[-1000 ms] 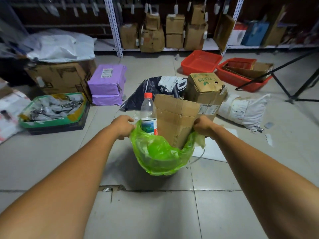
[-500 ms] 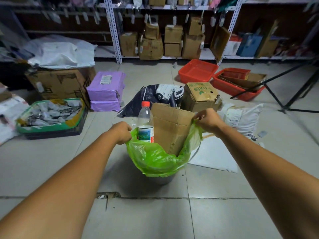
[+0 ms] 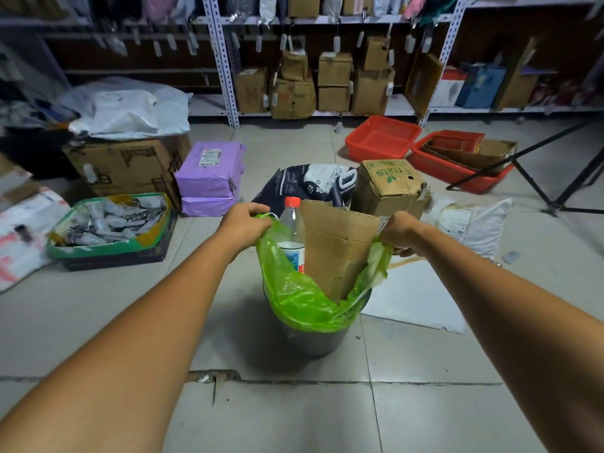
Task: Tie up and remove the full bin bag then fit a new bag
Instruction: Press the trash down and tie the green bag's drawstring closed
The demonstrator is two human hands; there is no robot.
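Observation:
A green bin bag (image 3: 304, 299) sits in a dark round bin (image 3: 313, 341) on the tiled floor. A clear bottle with a red cap (image 3: 292, 233) and a folded piece of cardboard (image 3: 336, 246) stick out of the bag. My left hand (image 3: 245, 225) grips the bag's left edge, pulled up off the bin's rim. My right hand (image 3: 400, 232) grips the right edge, also raised. The front of the bag still hangs over the rim.
Behind the bin lie a dark printed sack (image 3: 310, 184) and a fruits box (image 3: 390, 188). A green-rimmed crate (image 3: 108, 250) and purple parcels (image 3: 210, 178) sit left. Red baskets (image 3: 382, 138), a white sack (image 3: 474, 223) and a tripod leg (image 3: 536, 188) are right. Shelving (image 3: 225, 60) stands behind.
Both hands have lifted the bag's side edges higher off the bin's rim. My left hand has closed on the left edge, and more of the dark bin shows below the bag.

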